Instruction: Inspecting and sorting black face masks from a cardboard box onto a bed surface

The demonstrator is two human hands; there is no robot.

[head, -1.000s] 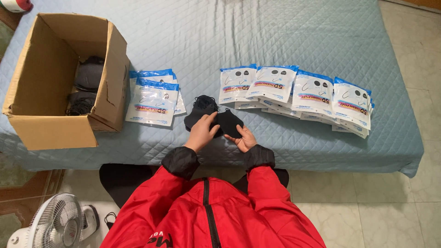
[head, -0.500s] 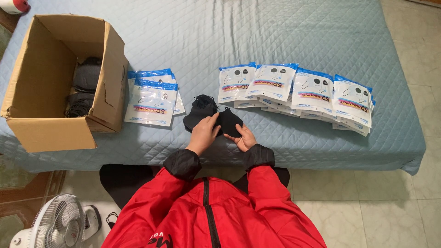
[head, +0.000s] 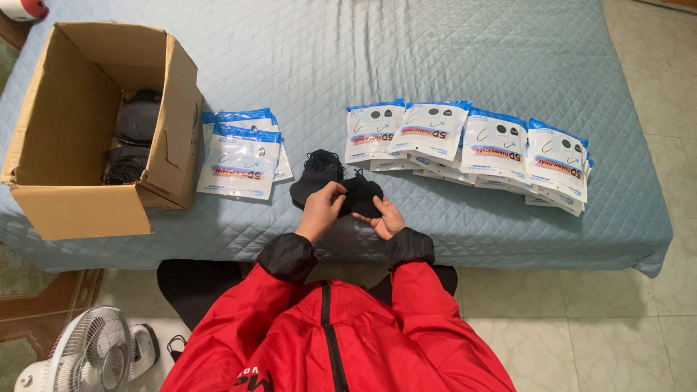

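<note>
Both my hands hold a black face mask [head: 361, 197] at the near edge of a blue quilted bed [head: 435, 58]. My left hand [head: 320, 210] pinches its left side and my right hand [head: 385, 218] supports its right side from below. A small pile of black masks [head: 314, 178] lies just behind my left hand. A row of overlapping white and blue mask packets [head: 472, 145] spreads to the right. A short stack of the same packets [head: 239, 156] lies to the left, beside an open cardboard box [head: 80, 210] with black masks [head: 134, 131] inside.
A white floor fan [head: 91, 356] stands on the tiled floor at lower left. A white and red object [head: 23, 9] lies at the bed's far left corner. My red jacket sleeves fill the bottom of the view.
My hands stay on the black mask with only slight finger shifts. Nothing else has moved.
</note>
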